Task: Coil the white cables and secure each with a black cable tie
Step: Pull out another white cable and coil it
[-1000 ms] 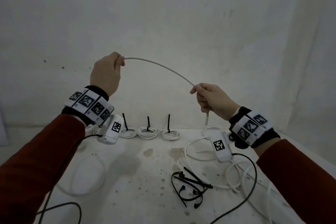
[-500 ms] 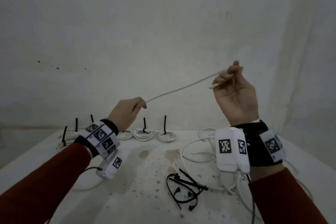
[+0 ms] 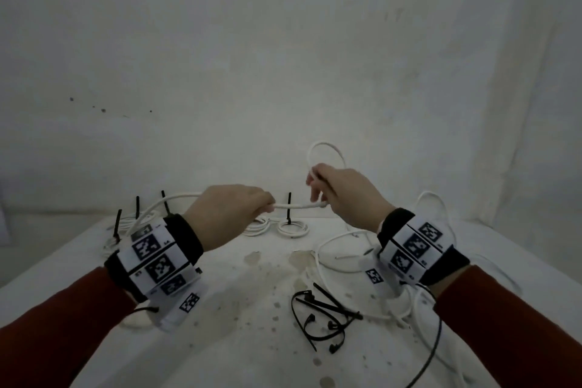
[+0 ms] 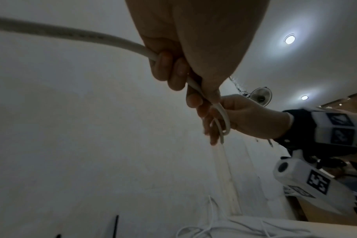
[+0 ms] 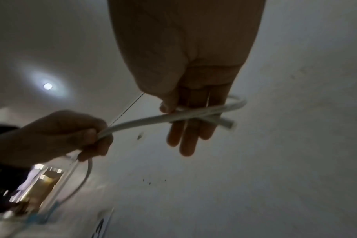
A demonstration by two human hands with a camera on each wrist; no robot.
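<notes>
A white cable [image 3: 296, 205] stretches between both hands above the table. My left hand [image 3: 248, 208] grips it in a fist; in the left wrist view its curled fingers [image 4: 173, 70] close round the cable [image 4: 71, 34], which trails off to the left. My right hand [image 3: 327, 192] holds the cable's end part, with one loop [image 3: 326, 148] standing up over its fingers. From the right wrist, the thumb [image 5: 167, 106] pinches the doubled cable [image 5: 194, 114] against straight fingers. Loose black cable ties [image 3: 321, 318] lie on the table below.
Several tied white coils [image 3: 293, 227] with upright black tie tails stand along the table's back edge, more at the left [image 3: 126, 224]. Loose white cables [image 3: 340, 255] sprawl under my right wrist. A white wall rises behind the stained table [image 3: 252, 309].
Both hands have come down and closer together. The right hand has turned palm down and the cable now forms a loop over its fingers. The stretch between the hands is much shorter.
</notes>
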